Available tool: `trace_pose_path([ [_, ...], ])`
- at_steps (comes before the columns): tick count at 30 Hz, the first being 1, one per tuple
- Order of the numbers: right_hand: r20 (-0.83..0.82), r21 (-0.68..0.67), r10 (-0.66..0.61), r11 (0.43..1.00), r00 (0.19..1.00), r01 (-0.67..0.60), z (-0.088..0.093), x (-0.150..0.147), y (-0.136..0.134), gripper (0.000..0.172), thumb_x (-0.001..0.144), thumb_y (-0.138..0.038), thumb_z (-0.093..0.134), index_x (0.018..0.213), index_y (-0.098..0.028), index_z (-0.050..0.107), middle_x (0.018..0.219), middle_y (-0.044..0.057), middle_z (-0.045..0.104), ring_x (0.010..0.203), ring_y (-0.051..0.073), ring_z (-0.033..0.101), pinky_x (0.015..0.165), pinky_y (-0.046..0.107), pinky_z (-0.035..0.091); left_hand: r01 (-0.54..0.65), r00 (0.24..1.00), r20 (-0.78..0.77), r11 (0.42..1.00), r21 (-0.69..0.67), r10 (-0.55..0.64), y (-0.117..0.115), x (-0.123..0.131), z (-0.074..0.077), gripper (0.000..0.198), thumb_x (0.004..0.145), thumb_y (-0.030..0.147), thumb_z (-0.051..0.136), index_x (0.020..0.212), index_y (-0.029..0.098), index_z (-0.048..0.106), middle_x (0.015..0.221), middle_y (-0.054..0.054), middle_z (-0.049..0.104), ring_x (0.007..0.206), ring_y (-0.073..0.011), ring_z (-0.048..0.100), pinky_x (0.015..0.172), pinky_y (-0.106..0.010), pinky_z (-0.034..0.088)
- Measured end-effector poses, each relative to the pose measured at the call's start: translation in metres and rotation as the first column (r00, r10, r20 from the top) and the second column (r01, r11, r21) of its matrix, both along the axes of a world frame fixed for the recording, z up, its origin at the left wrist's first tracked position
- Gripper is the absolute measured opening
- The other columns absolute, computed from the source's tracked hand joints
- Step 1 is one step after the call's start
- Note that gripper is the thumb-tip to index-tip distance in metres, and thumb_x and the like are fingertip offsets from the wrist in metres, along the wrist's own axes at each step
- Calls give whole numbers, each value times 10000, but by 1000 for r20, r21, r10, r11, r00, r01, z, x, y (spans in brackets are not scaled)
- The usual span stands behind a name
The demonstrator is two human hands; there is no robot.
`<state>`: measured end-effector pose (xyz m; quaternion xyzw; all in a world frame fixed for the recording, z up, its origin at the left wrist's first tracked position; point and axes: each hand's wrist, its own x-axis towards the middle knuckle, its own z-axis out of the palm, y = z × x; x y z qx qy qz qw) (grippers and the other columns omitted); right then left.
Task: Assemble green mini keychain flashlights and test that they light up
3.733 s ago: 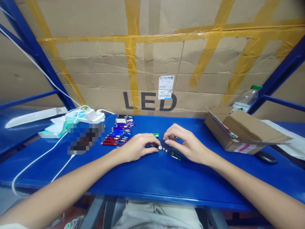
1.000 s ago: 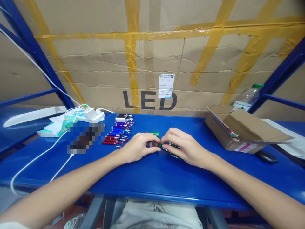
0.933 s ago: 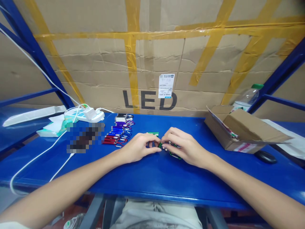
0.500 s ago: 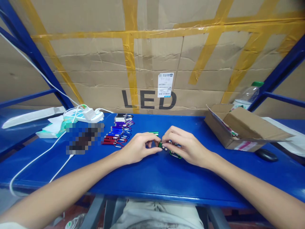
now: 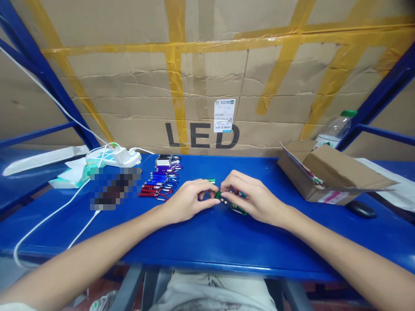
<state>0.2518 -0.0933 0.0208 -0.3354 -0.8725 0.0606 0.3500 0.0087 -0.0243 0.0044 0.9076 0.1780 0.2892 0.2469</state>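
Observation:
My left hand (image 5: 188, 200) and my right hand (image 5: 251, 196) meet fingertip to fingertip over the blue table (image 5: 207, 235). Between them sits a small green flashlight part (image 5: 217, 195), pinched by my left thumb and fingers. My right fingers are closed on something tiny at its end; I cannot make it out. Small silver button cells (image 5: 224, 201) lie just below the fingertips. A green carabiner clip (image 5: 238, 210) lies under my right hand. Another green flashlight piece (image 5: 211, 181) lies behind my left hand.
A row of several small keychain flashlights (image 5: 161, 176) in black, silver, purple, blue and red lies left of my hands. A white power strip (image 5: 113, 157) with cables and a blurred object are farther left. An open cardboard box (image 5: 327, 175), a bottle (image 5: 333, 128) and a black mouse (image 5: 361, 209) are on the right.
My hands have closed together since the earliest frame, when they were apart over loose button cells. The green part now sits tilted up between the fingertips. In the last second almost nothing moved.

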Motion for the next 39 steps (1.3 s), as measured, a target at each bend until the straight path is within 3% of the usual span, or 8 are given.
trace_pose_path([
  [6,-31,-32,12,999,999,-13,1,1,-1,72,1124,-229,564,1098,-224,631,1023,60,651,917,201,607,816,328,493,-2,1000,18,998,59,1,1,0,0,118,1002,282,776,1026,179,724,899,-3,700,753,-136,569,735,-242,452],
  [10,-65,-13,-117,993,991,116,4,3,1,93,1114,-213,530,1065,-231,607,991,55,646,865,205,591,790,343,474,4,999,35,999,53,-5,5,-2,-2,127,1014,292,763,1080,184,749,1018,-45,741,893,-174,658,844,-279,509],
  [16,279,-106,-167,973,946,203,0,9,6,61,1060,-270,663,1017,-233,641,997,37,715,922,235,616,830,368,414,-7,1000,19,998,65,6,10,-3,-4,132,1054,262,690,1134,190,767,1119,-76,776,1042,-210,712,971,-330,537],
  [20,377,-180,-142,958,915,222,-6,8,6,135,1042,-344,729,1006,-233,662,1030,40,730,959,254,632,838,374,402,-11,1000,22,998,65,10,12,-3,-4,153,1065,245,658,1164,200,766,1171,-80,787,1094,-218,718,1009,-343,535],
  [27,399,-218,-92,957,912,192,-9,10,5,98,1113,-259,587,1029,-223,621,1043,53,685,976,251,596,871,393,410,-7,1000,19,999,49,6,11,-3,-5,144,1061,230,669,1169,204,761,1176,-64,782,1090,-204,715,1002,-315,519],
  [39,301,-222,-107,959,948,179,-2,10,2,67,1092,-221,560,1026,-234,556,983,47,671,903,237,553,815,374,437,-75,997,-21,995,62,77,14,-4,-7,139,1045,285,701,1145,202,751,1086,-55,778,967,-202,717,915,-315,538],
])
